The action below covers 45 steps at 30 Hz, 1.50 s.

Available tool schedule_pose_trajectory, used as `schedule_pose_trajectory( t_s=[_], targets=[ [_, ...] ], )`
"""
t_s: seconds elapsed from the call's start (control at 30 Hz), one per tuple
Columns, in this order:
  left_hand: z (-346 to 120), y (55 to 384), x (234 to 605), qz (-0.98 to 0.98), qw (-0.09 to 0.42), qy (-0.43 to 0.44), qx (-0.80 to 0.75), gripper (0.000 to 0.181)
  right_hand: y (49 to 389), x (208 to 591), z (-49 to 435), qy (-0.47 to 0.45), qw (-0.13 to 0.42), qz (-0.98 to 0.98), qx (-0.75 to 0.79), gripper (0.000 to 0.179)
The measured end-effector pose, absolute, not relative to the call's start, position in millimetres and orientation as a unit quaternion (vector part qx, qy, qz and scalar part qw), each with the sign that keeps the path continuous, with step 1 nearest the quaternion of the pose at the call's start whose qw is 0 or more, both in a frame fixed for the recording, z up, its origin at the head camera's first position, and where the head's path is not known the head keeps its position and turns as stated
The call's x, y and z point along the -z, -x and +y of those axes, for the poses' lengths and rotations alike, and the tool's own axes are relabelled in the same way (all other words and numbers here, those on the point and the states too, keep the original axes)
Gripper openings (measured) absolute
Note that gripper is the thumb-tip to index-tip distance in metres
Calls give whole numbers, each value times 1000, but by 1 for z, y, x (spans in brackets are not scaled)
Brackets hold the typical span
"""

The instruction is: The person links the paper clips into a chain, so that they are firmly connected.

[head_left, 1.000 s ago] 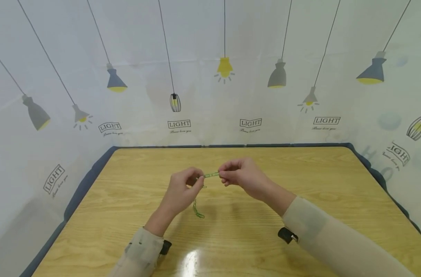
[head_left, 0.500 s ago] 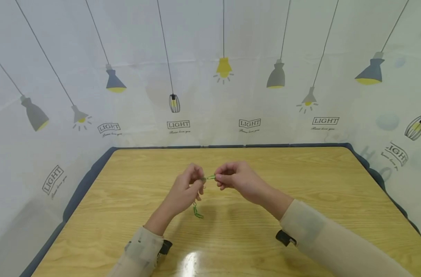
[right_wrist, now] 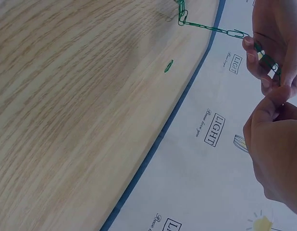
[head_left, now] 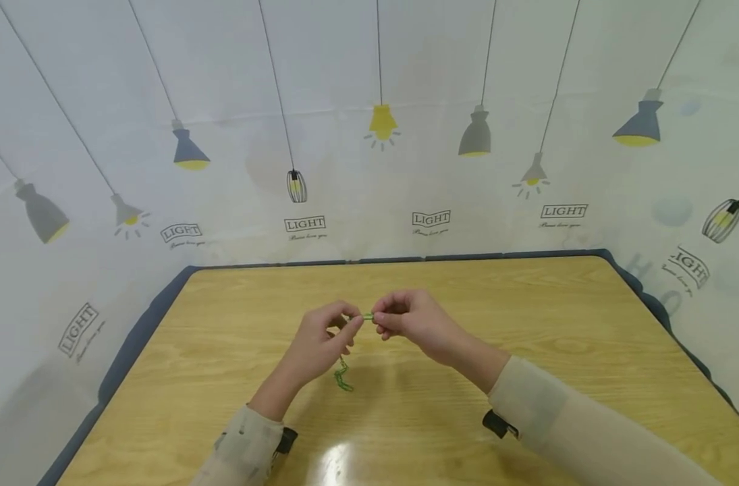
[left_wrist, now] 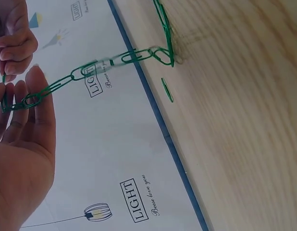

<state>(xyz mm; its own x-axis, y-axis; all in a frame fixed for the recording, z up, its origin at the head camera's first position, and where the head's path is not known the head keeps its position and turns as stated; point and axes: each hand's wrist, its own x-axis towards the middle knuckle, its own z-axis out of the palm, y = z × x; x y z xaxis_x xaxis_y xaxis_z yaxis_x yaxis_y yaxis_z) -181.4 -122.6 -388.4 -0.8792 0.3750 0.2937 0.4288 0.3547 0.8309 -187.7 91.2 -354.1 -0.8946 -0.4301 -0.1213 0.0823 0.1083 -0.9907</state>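
Note:
Between the fingertips of both hands, in the head view, is a green paper clip (head_left: pixel 368 316). My left hand (head_left: pixel 317 344) pinches the end of a chain of green paper clips (left_wrist: pixel 74 77), which runs over its fingers. The chain's tail (head_left: pixel 343 381) hangs below that hand and lies on the table. From the other side my right hand (head_left: pixel 420 324) pinches the paper clip with thumb and forefinger. Exactly how this clip joins the chain is hidden by the fingertips. A single loose paper clip (left_wrist: pixel 167 90) lies on the wood, apart from the chain.
Both hands are above a wooden table (head_left: pixel 466 405) with a dark blue edge strip (head_left: pixel 466 256). White curtain-like walls (head_left: pixel 339 61) printed with lamps surround its back and sides. Black straps (head_left: pixel 499 425) sit at the wrists.
My hands have come closer, so less of the green clip shows between the fingertips. The right hand has shifted left. The head view has shifted slightly.

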Motion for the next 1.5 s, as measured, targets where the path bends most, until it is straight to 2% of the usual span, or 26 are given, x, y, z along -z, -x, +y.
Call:
schedule_pose_trajectory(
  t_s=[0.4,0.7,1.13,1.5],
  targets=[
    [-125,182,389,-821,44,252,511,19,191,354,92,119,198,715,660,20],
    [-132,180,390,-823,45,242,513,18,206,358,93,101,185,728,653,20],
    [-142,176,396,-824,52,208,524,12,227,404,75,76,191,753,626,22],
    [-141,158,372,-829,50,202,520,13,238,424,49,74,205,779,588,26]
  ],
)
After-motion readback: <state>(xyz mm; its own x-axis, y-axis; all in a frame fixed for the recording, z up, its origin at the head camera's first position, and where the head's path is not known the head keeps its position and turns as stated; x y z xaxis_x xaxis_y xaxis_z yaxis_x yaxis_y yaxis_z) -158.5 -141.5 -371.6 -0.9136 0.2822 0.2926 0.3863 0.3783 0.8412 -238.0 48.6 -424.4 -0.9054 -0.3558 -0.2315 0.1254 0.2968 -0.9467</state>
